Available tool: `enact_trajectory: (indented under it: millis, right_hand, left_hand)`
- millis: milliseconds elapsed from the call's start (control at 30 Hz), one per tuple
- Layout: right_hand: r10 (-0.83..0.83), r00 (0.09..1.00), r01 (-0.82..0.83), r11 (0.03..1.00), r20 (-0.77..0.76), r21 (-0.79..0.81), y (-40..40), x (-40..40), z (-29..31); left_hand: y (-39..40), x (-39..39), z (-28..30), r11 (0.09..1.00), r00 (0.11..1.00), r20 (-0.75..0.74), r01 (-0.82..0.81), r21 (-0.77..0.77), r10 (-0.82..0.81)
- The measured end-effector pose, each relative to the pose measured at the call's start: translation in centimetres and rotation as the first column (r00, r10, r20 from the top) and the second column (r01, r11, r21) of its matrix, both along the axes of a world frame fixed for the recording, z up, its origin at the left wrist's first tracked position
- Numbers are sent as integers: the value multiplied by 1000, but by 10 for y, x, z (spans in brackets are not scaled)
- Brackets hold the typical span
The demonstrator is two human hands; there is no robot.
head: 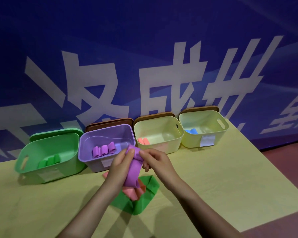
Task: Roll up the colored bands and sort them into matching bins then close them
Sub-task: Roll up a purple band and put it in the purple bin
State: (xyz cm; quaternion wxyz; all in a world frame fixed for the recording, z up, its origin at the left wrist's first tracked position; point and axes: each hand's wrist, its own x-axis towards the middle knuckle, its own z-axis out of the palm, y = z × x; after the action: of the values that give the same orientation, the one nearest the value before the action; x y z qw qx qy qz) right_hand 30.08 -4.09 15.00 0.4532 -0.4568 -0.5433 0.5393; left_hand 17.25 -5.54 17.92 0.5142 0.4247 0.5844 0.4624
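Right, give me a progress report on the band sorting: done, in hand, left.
Done: rolled bands already sit in the green bin, purple bin, the bin with orange rolls and the bin with blue rolls.
In hand: left hand and right hand are rolling a purple band.
Left: a green band and orange bands lie loose on the table; all four bins are open, lids propped behind.

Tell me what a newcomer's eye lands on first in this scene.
Both hands, the left hand and the right hand, grip a purple band at centre, its top partly rolled. Behind them stands a row of four open bins, the purple bin already holding purple rolls. Green and pink bands lie loose on the table below the hands.
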Motion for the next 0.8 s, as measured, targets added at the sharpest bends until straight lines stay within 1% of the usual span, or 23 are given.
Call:
enact_trajectory:
  millis: [67,133,267,367,533,600,800]
  right_hand:
    - [-9,999,8,999,-37,-39,-3,8,-5]
    - [-20,998,17,998,-60,-54,-6,15,-6]
    - [-69,996,67,997,-63,-39,-11,24,-6]
    - [-44,997,44,999,-57,-1,-16,29,-5]
    - [-81,990,85,996,-119,30,-27,38,-9]
    - [-106,987,114,992,-119,55,-31,42,-12]
    - [-217,975,199,948,46,250,-38,48,-14]
  left_hand:
    - [-3,4,-3,999,997,-64,42,23,-41]
    - [-5,9,-6,997,994,-92,58,42,-54]
    - [-5,18,-12,998,990,-130,53,15,-50]
    - [-9,26,-13,995,979,-181,98,-14,-99]
    - [-15,37,-17,991,996,-19,89,96,-88]
    - [-16,40,-20,983,993,-14,118,138,-117]
    - [-17,51,-21,959,977,-50,215,184,-209]
